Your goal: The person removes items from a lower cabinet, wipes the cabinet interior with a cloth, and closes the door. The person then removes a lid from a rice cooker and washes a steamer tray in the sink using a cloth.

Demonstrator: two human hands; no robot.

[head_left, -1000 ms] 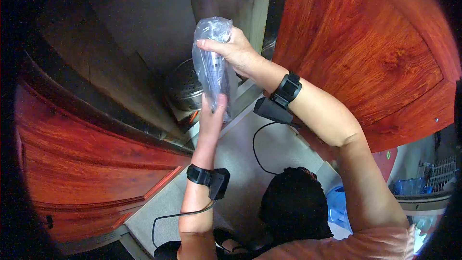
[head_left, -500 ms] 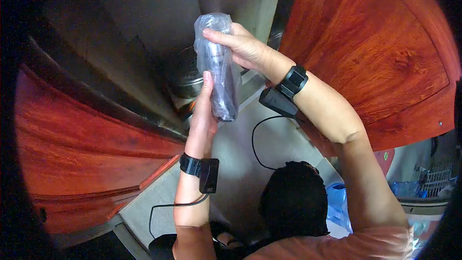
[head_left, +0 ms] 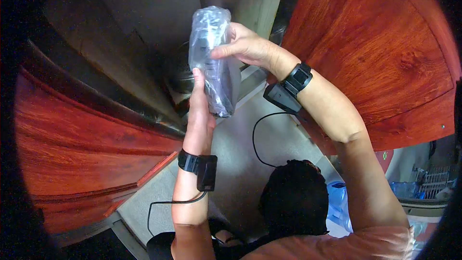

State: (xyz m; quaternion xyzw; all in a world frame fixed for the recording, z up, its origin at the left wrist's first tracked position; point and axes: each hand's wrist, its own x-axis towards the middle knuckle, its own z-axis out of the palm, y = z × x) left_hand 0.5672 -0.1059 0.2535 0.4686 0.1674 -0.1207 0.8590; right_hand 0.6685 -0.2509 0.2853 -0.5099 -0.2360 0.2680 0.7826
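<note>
Both my hands hold a plastic-wrapped cylinder (head_left: pixel 213 67), a dark bottle-like thing inside a crinkled clear bag. It is tilted slightly, its upper end leaning left. My left hand (head_left: pixel 199 101) is closed around the lower part, thumb up along its left side, the other fingers hidden behind it. My right hand (head_left: pixel 246 46) grips the upper right side, with the thumb across the front. What exactly the bag contains cannot be made out. Each wrist wears a black strap with a small box and a cable.
Red wooden cabinet doors stand open at right (head_left: pixel 370 58) and left (head_left: pixel 91 149). Between them is a dark cabinet interior with stacked metal ware (head_left: pixel 180 74). Grey floor (head_left: pixel 240 149) lies below. A blue plastic container (head_left: pixel 338 200) and wire rack (head_left: pixel 433 180) are at lower right.
The wrapped cylinder has shifted slightly up and left with both hands. My right thumb now lies lower on it, and the bag's upper end shows more fully.
</note>
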